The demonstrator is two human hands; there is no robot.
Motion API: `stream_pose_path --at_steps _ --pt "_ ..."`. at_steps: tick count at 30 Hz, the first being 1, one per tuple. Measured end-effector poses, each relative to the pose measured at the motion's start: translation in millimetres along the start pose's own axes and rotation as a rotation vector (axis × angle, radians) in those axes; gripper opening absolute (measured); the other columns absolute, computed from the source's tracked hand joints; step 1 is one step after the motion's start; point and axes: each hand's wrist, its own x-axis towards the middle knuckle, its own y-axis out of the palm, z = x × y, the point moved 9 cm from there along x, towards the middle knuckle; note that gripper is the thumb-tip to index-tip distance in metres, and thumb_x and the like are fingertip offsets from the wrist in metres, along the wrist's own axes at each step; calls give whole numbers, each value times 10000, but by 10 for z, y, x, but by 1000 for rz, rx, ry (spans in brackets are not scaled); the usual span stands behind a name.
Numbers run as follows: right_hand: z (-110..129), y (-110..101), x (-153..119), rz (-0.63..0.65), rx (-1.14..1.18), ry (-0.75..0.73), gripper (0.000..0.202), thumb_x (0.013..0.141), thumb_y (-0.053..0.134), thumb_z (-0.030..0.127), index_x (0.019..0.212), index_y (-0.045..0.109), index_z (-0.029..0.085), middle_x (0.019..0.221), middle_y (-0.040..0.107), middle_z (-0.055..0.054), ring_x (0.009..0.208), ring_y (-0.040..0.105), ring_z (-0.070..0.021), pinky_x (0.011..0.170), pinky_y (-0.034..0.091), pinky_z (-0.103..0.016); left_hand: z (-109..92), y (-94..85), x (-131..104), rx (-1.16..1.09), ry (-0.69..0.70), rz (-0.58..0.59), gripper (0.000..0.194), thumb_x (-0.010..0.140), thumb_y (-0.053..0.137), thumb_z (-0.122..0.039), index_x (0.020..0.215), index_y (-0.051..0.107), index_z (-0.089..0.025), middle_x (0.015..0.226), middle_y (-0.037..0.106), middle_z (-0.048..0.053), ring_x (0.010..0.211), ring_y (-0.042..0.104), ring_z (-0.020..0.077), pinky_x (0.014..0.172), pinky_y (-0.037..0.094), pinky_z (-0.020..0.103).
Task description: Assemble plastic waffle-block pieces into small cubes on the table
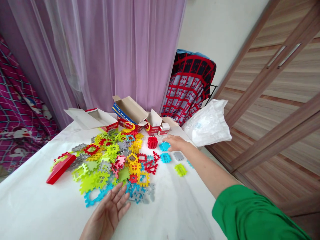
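Note:
Several flat plastic waffle pieces (112,160) in green, yellow, red, blue and grey lie scattered on a white table (37,206). My right hand (176,143) reaches far out and closes its fingers on a blue piece (164,146) beside a built red cube (152,142). My left hand (108,213) rests flat and spread on the table at the near edge of the pile, fingertips touching blue pieces. More loose pieces, a blue (165,157), a grey (178,155) and a green (180,169), lie under my right forearm.
Opened cardboard boxes (130,115) stand at the table's far side. A red flat lid (60,169) lies left of the pile. A white plastic bag (210,123) sits at the far right corner. Purple curtains hang behind; a wooden wardrobe is on the right.

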Motion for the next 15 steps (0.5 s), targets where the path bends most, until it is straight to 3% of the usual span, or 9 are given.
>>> stream_pose_path --at_steps 4,10,15 --pt "9 75 148 30 5 -7 556 699 725 287 1238 590 279 1152 597 -71 984 604 -244 842 457 -324 7 -4 -2 10 -4 3 246 852 603 -142 1060 714 -212 1143 724 90 959 704 241 812 579 397" --pt "-3 114 226 50 8 -22 562 680 732 258 1227 602 273 1149 610 -73 1019 600 -253 854 471 -331 38 -1 12 -30 -17 109 274 870 592 -146 1101 707 -236 1186 707 83 996 692 238 852 563 393" --pt "16 158 274 67 -3 -21 547 677 736 267 1209 613 273 1160 615 -73 1028 602 -259 870 478 -344 41 -36 27 -23 -10 99 287 870 591 -140 1121 700 -226 1195 700 97 999 690 245 848 562 402"
